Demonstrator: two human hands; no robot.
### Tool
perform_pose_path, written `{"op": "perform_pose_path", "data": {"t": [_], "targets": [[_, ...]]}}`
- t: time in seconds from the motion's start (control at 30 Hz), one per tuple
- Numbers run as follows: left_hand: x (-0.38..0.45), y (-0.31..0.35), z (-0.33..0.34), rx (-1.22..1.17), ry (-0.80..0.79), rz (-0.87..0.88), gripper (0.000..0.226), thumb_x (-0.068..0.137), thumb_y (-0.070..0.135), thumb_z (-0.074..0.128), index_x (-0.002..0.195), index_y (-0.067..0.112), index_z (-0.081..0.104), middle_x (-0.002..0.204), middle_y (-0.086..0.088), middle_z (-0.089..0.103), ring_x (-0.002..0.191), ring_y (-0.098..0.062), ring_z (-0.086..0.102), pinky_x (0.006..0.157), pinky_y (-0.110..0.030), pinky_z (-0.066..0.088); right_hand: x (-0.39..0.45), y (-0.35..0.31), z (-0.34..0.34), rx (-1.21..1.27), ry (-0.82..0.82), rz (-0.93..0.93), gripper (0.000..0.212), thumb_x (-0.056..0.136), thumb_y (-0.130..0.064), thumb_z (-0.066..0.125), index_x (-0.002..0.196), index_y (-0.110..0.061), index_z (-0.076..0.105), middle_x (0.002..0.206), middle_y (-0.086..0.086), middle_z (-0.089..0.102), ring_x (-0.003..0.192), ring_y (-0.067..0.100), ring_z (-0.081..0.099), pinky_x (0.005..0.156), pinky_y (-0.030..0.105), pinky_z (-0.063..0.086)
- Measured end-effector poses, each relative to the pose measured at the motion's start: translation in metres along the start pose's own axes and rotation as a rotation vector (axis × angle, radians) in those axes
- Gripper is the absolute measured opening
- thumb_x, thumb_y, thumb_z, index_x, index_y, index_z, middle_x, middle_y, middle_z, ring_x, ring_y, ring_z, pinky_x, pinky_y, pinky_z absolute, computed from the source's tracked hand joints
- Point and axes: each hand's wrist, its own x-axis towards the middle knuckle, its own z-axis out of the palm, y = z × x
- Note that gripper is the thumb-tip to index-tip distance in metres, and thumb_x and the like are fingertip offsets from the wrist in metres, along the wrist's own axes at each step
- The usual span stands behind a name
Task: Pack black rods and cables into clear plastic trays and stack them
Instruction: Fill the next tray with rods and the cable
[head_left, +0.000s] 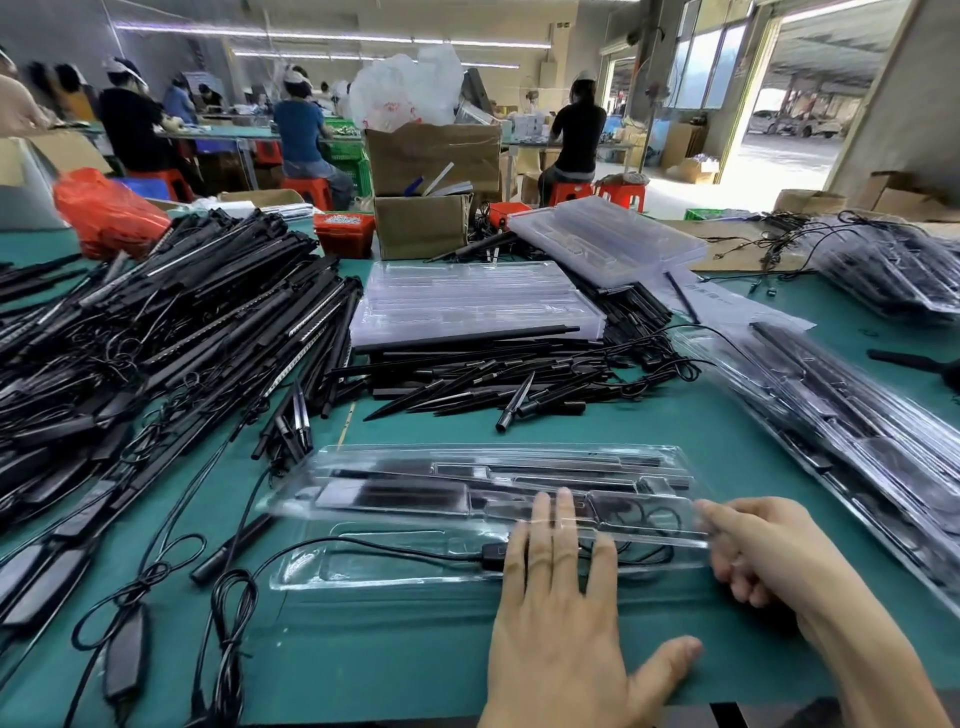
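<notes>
A clear tray (483, 514) loaded with black rods and a cable lies at lower centre on the green table (395, 649). The left hand (558, 613) presses flat on its near right part, fingers straight. The right hand (769, 551) pinches the tray's right end. Loose rods (171, 322) pile at left, empty trays (467, 301) stack at centre, packed trays (852, 431) lie at right. Workers sit at benches along the top.

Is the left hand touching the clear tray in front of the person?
Touching. The head view shows the left hand lying flat, its straight fingers pressing on the clear tray.
</notes>
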Motion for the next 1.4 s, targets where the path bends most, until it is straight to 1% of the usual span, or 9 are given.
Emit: {"op": "perform_pose_path", "data": {"t": [0.2,0.33,0.4,0.57,0.7,0.9,1.03,1.2,1.4], "targets": [[0.001,0.0,0.001,-0.06,-0.117,0.0,0.107,0.074,0.09,0.007,0.158,0.024,0.005,0.165,-0.007,-0.023,0.147,-0.023,-0.032,0.112,-0.048,-0.024,0.0,0.0,0.0,0.007,-0.006,-0.003,0.031,0.099,-0.021,0.058,0.078,0.001,0.061,0.045,0.01,0.053,0.031,0.018,0.041,0.033,0.016,0.031],[-0.002,-0.003,-0.002,-0.007,-0.102,-0.059,0.101,0.078,0.086,0.03,0.14,0.012,0.058,0.139,-0.012,0.06,0.136,-0.031,0.05,0.109,-0.048,0.018,-0.001,-0.001,-0.001,0.011,-0.017,-0.001,0.034,0.099,-0.023,0.058,0.069,-0.008,0.053,0.046,0.01,0.052,0.032,0.019,0.04,0.034,0.016,0.03],[-0.001,0.0,-0.007,-0.024,-0.132,-0.064,0.095,0.078,0.084,0.032,0.128,0.013,0.069,0.126,-0.011,0.069,0.123,-0.029,0.062,0.103,-0.048,0.026,-0.001,-0.001,-0.001,0.008,-0.021,-0.001,0.036,0.099,-0.022,0.058,0.067,-0.009,0.051,0.045,0.01,0.051,0.032,0.019,0.04,0.033,0.016,0.03],[0.004,-0.005,-0.012,-0.007,-0.146,-0.044,0.113,0.077,0.089,0.003,0.161,0.013,0.003,0.167,-0.014,0.005,0.154,-0.03,-0.008,0.111,-0.047,-0.031,-0.002,-0.001,-0.001,0.01,-0.023,-0.001,0.033,0.099,-0.022,0.059,0.071,-0.005,0.058,0.046,0.01,0.052,0.033,0.019,0.041,0.033,0.017,0.03],[-0.008,0.001,-0.015,0.003,-0.18,-0.073,0.095,0.079,0.082,0.03,0.126,0.009,0.07,0.129,-0.009,0.068,0.123,-0.027,0.062,0.104,-0.047,0.027,-0.002,0.001,-0.001,-0.03,-0.016,-0.024,0.035,0.097,-0.018,0.062,0.065,-0.002,0.061,0.047,0.011,0.056,0.032,0.017,0.042,0.034,0.015,0.031],[-0.029,-0.001,-0.029,0.043,-0.053,0.028,0.071,0.06,0.086,0.055,0.089,0.027,0.083,0.104,0.002,0.077,0.097,-0.014,0.074,0.074,-0.028,0.061,-0.002,0.001,-0.001,-0.089,-0.022,-0.034,0.042,0.098,-0.017,0.062,0.058,-0.003,0.057,0.04,0.007,0.052,0.027,0.012,0.038,0.032,0.014,0.027],[-0.029,-0.023,-0.055,-0.168,0.355,0.101,0.036,0.08,0.05,0.055,0.057,0.024,0.065,0.058,0.012,0.061,0.053,-0.014,0.058,0.054,-0.025,0.051,-0.001,0.0,-0.002,-0.112,-0.032,-0.027,0.045,0.099,-0.017,0.061,0.056,-0.003,0.054,0.036,0.005,0.049,0.023,0.01,0.034,0.031,0.013,0.024],[0.016,-0.082,-0.073,0.036,0.116,-0.176,0.053,0.098,0.059,0.036,0.146,0.039,0.042,0.153,0.007,0.043,0.145,-0.016,0.031,0.12,-0.036,0.022,0.001,0.003,-0.002,-0.114,-0.043,-0.029,0.04,0.099,-0.015,0.06,0.061,-0.002,0.056,0.041,0.007,0.053,0.025,0.012,0.038,0.031,0.014,0.025],[0.013,-0.103,-0.026,0.001,-0.091,-0.2,0.062,0.09,0.066,0.007,0.147,0.061,-0.015,0.168,0.008,-0.01,0.153,-0.015,-0.015,0.124,-0.042,-0.011,0.005,0.006,-0.006,-0.09,-0.078,-0.02,0.037,0.098,-0.015,0.061,0.063,-0.003,0.058,0.052,0.013,0.06,0.036,0.02,0.051,0.031,0.016,0.024]]}}
